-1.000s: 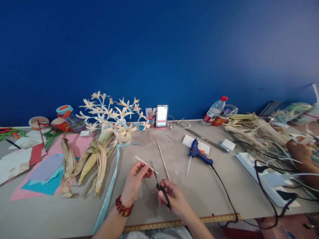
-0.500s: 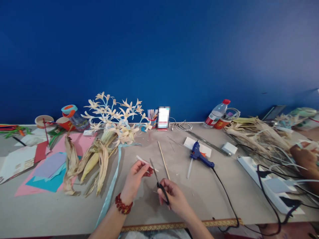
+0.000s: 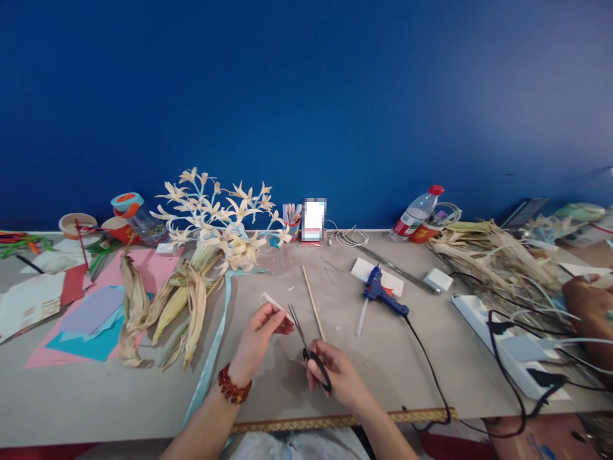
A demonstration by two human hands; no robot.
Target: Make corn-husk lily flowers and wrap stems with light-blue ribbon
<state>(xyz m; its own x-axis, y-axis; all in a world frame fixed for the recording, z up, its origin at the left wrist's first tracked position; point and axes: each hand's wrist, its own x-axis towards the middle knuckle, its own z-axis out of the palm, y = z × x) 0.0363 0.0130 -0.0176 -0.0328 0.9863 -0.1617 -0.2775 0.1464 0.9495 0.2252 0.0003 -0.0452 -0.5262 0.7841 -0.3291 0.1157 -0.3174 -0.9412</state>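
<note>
Many pale flowers (image 3: pixel 239 248) look finished, left of the glue gun (image 3: pixel 376 291) and farther back; the white strip (image 3: pixel 272 301), also left of it, seems joined to none yet. My left fingers (image 3: pixel 274 321) pinch that strip; my right fingers (image 3: pixel 322 348) curl round the scissors (image 3: pixel 306 352), forearms angled inward, blades pointing away.

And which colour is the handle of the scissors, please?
The scissors handle is black; the head view shows it best.
</note>
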